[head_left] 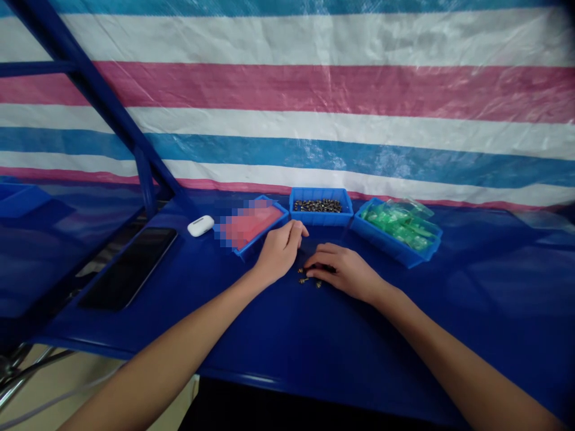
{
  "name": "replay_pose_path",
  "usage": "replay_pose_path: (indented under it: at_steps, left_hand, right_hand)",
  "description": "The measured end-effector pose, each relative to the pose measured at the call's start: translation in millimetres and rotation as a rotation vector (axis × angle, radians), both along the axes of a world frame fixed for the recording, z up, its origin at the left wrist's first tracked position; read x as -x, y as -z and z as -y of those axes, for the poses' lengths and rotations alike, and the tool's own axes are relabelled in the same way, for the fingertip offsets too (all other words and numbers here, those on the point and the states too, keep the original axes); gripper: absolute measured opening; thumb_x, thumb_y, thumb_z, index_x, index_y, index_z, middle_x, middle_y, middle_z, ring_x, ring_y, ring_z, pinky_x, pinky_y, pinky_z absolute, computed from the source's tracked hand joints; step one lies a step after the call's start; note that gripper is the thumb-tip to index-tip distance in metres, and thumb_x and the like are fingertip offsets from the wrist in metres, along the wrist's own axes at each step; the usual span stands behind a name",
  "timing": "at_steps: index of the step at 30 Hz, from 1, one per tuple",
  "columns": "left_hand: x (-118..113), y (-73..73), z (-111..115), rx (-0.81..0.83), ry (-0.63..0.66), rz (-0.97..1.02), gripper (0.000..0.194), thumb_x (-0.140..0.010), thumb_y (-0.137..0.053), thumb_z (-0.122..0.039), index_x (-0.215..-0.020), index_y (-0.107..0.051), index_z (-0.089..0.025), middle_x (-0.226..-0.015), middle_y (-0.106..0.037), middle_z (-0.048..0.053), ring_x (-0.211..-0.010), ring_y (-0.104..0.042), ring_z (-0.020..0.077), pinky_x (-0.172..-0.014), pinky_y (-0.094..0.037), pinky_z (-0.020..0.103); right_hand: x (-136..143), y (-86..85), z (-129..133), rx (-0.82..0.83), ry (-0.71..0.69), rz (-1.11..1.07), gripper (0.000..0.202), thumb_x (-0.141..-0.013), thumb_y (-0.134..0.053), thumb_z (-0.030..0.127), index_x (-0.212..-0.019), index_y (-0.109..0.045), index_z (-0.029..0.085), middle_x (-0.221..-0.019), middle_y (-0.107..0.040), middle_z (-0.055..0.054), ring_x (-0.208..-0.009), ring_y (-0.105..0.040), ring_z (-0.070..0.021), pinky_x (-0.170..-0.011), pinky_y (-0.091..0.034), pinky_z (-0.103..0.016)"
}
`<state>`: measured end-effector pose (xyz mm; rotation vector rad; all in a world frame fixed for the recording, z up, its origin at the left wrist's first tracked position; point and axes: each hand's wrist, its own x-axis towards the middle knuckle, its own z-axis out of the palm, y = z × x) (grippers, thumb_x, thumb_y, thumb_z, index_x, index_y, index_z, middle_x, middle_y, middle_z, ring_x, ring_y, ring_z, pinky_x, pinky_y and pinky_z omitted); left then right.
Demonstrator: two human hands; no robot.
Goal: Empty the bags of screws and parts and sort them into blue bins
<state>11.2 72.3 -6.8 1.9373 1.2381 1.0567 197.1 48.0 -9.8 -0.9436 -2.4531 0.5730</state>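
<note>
Curled closed, my left hand (279, 250) is just in front of the middle bin, and its fingers hide whatever may be inside them. To its right, my right hand (344, 270) reaches low over the table with bent fingers drawn toward the thumb. Several small brass-coloured screw-like pieces (302, 280) lie by its fingertips, partly covered by them. Whatever the right fingers pinch is too small to make out. Behind both hands, a blue bin (320, 219) holds a heap of small metal screw-like pieces (318, 206).
A blue bin (284, 215) with red, partly blurred-out contents stands left; another blue bin (381, 240) holds green plastic packets (399, 224). A white earphone case (200, 225) and black phone (130, 266) lie left on the blue table (287, 341). A striped sheet (314, 90) hangs behind.
</note>
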Motion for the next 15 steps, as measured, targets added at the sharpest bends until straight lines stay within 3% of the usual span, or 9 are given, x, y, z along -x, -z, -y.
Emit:
replay_pose_path:
  at_steps: [2, 5, 8, 11, 15]
  left_hand:
    - [0.3, -0.4, -0.3, -0.005, 0.008, -0.018, 0.044, -0.101, -0.025, -0.041, -0.088, -0.060, -0.018, -0.065, -0.053, -0.001, -0.058, -0.053, 0.0110, -0.056, -0.041, 0.022]
    - [0.3, -1.2, -0.6, -0.001, 0.015, -0.039, 0.043, -0.101, -0.026, -0.040, -0.090, -0.060, -0.018, -0.067, -0.056, 0.000, -0.059, -0.055, 0.0110, -0.057, -0.042, 0.022]
    - [-0.5, -2.1, 0.0, -0.006, 0.037, -0.091, 0.039, -0.101, -0.030, -0.038, -0.090, -0.061, -0.018, -0.069, -0.059, 0.000, -0.058, -0.055, 0.0111, -0.057, -0.042, 0.023]
    - [-1.9, -2.2, 1.1, -0.045, 0.091, -0.153, 0.026, -0.096, -0.044, -0.035, -0.092, -0.062, -0.018, -0.076, -0.064, 0.000, -0.060, -0.056, 0.0118, -0.058, -0.043, 0.024]
    - [-1.9, -0.7, 0.6, -0.094, 0.171, -0.162, 0.014, -0.091, -0.055, -0.028, -0.099, -0.063, -0.019, -0.088, -0.066, 0.002, -0.067, -0.058, 0.0124, -0.064, -0.045, 0.025]
  right_hand:
    - [-0.5, 0.1, -0.5, 0.049, 0.034, -0.053, 0.013, -0.091, -0.057, 0.029, -0.096, -0.067, 0.023, -0.089, -0.066, -0.002, -0.081, -0.062, -0.0155, -0.074, -0.048, -0.028]
    - [-3.5, 0.9, -2.5, 0.169, 0.192, -0.215, 0.012, -0.089, -0.058, 0.030, -0.096, -0.065, 0.022, -0.082, -0.067, -0.001, -0.069, -0.061, -0.0137, -0.064, -0.048, -0.026]
    - [-6.9, 3.2, -6.6, 0.267, 0.335, -0.444, 0.015, -0.086, -0.062, 0.033, -0.094, -0.062, 0.021, -0.084, -0.068, -0.002, -0.073, -0.064, -0.0152, -0.069, -0.051, -0.028]
    - [-8.4, 5.1, -10.2, 0.364, 0.349, -0.609, 0.020, -0.082, -0.065, 0.035, -0.093, -0.060, 0.020, -0.085, -0.067, -0.003, -0.077, -0.066, -0.0171, -0.073, -0.054, -0.031]
    - [-7.8, 5.4, -11.3, 0.434, 0.309, -0.658, 0.021, -0.082, -0.066, 0.034, -0.094, -0.060, 0.019, -0.086, -0.068, -0.004, -0.076, -0.066, -0.0158, -0.075, -0.055, -0.032]
